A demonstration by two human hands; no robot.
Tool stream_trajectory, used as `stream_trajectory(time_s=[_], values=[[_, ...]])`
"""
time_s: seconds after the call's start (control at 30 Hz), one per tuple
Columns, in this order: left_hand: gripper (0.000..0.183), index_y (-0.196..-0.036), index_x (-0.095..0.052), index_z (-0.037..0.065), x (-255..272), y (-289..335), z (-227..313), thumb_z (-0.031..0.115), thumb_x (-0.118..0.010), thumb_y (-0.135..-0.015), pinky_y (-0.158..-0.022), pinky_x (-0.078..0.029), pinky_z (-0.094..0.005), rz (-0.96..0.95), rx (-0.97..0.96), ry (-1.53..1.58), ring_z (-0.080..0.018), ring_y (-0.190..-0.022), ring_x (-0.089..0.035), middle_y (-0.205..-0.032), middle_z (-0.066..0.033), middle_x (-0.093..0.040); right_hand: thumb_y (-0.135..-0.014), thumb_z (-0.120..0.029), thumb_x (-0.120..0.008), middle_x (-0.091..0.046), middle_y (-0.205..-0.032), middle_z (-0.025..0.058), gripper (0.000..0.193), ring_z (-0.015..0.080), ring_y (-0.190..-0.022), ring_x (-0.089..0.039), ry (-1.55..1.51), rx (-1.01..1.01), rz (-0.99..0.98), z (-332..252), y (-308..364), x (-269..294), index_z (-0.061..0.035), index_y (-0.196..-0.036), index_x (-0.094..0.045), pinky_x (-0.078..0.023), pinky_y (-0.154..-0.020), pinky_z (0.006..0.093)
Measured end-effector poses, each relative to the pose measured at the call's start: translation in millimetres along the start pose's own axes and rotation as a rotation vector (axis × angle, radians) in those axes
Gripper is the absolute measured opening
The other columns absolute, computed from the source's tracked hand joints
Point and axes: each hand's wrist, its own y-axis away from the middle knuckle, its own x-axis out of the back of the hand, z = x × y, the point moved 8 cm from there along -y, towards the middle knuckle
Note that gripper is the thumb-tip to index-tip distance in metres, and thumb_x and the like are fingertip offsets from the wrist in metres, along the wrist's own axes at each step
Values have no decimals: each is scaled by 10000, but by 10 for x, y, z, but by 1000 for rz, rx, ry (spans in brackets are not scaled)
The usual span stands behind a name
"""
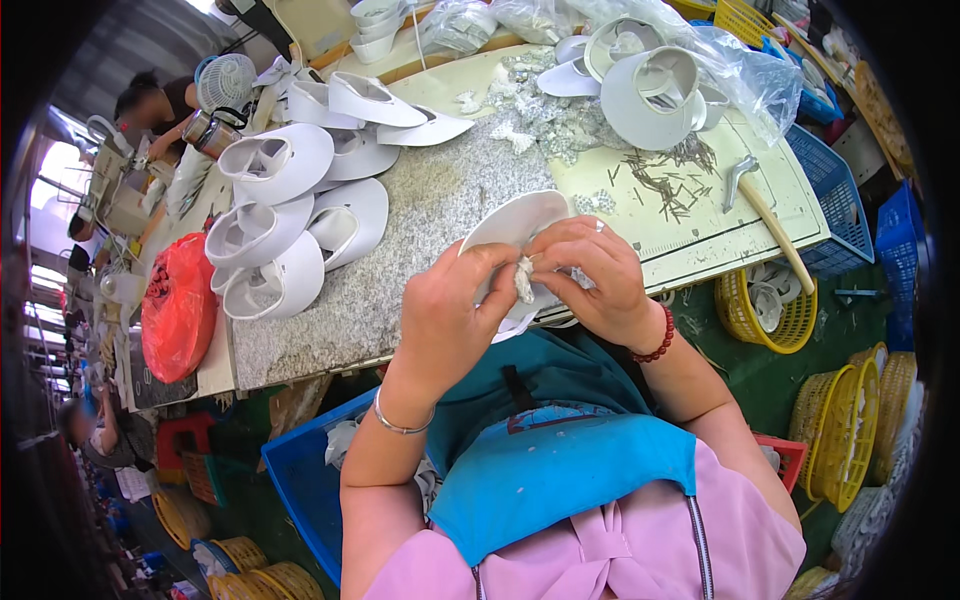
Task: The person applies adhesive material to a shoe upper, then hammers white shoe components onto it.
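White visor [510,225] sits at the near edge of the granite table [420,210], gripped from both sides. Left hand [445,315] curls closed on its near rim, thumb touching a small sparkly ornament [524,280]. Right hand [595,280] pinches that ornament with bent fingers. Both hands hide most of the visor's lower part.

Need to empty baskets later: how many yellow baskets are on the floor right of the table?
3: one by the table edge, two stacked upright farther right; others may be hidden.
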Motion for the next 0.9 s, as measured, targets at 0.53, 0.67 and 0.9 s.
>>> stream_trajectory(time_s=[0.53,0.67,0.9], values=[[205,-990,-658,40,-68,91,95,2,-707,-794,-485,-485,-356,161,-205,-92,-291,-580,-628,-843,-148,-669,-691,-124,-730,-625,-774,70,240,255,-680,-579,345,-121,7,-125,-77,15,-78,-900,-624,-424,-665,367],[231,-1015,-660,40,-96,81,110,-2,-704,-792,-483,-481,-361,163,-197,-75,-294,-580,-627,-851,-150,-666,-675,-106,-717,-619,-749,69,217,261,-676,-588,388,-95,33,-116,-85,5,-78,-861,-608,-429,-649,381],[255,-1104,-666,-4,-21,99,154,23,-693,-851,-647,-527,-288,431,-86,21,-183,-740,-676,-910,-111,-714,-649,-81,-702,-607,-722,68,206,265,-632,-568,360,-76,154,-54,-65,21,-82,-826,-597,-424,-633,386]])
